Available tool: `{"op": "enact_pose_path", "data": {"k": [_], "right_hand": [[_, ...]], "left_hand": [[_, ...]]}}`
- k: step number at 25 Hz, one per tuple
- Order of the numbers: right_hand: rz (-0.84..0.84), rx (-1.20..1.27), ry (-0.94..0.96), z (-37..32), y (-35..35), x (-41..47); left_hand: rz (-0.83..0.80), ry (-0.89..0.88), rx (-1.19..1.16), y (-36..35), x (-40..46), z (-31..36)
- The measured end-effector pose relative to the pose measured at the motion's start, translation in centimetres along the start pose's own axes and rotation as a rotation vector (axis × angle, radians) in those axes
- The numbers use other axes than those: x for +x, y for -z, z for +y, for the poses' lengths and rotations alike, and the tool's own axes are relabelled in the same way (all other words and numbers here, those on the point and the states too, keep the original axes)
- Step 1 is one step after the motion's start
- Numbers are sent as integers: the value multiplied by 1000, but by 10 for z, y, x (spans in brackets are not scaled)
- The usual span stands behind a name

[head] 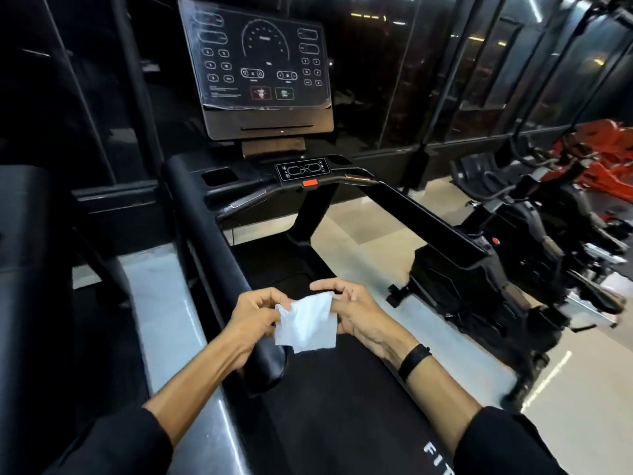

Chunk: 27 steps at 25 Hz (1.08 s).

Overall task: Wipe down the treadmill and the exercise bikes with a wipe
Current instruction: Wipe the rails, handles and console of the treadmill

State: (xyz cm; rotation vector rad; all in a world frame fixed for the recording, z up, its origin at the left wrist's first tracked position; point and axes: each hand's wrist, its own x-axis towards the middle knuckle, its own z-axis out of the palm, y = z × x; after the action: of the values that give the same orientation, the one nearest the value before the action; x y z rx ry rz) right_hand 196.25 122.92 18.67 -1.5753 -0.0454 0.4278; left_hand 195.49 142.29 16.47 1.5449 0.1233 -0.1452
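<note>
A white wipe (306,322) hangs spread between both hands above the treadmill belt (342,406). My left hand (253,313) pinches its upper left corner. My right hand (356,313) pinches its right edge, fingers curled over the top. The treadmill's left handrail (205,234) runs from just under my left hand up to the console (260,66). The right handrail (428,217) slopes down on the right. Black exercise bikes (534,234) stand to the right of the treadmill.
A small control panel (303,169) with a red stop button (309,183) sits below the console. A grey side rail (164,303) borders the belt on the left. Red machines (603,149) stand at the far right. Dark glass walls lie behind.
</note>
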Motion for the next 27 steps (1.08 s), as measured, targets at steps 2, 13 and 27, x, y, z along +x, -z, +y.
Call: {"op": "enact_pose_path", "data": {"k": [2, 13, 27], "right_hand": [[-68, 35, -58, -2, 18, 9], [-594, 203, -360, 14, -26, 104], [-1105, -420, -429, 57, -142, 205]], "left_hand": [[67, 4, -18, -17, 1, -4], [480, 35, -97, 27, 2, -38], [1028, 132, -324, 66, -17, -104]]}}
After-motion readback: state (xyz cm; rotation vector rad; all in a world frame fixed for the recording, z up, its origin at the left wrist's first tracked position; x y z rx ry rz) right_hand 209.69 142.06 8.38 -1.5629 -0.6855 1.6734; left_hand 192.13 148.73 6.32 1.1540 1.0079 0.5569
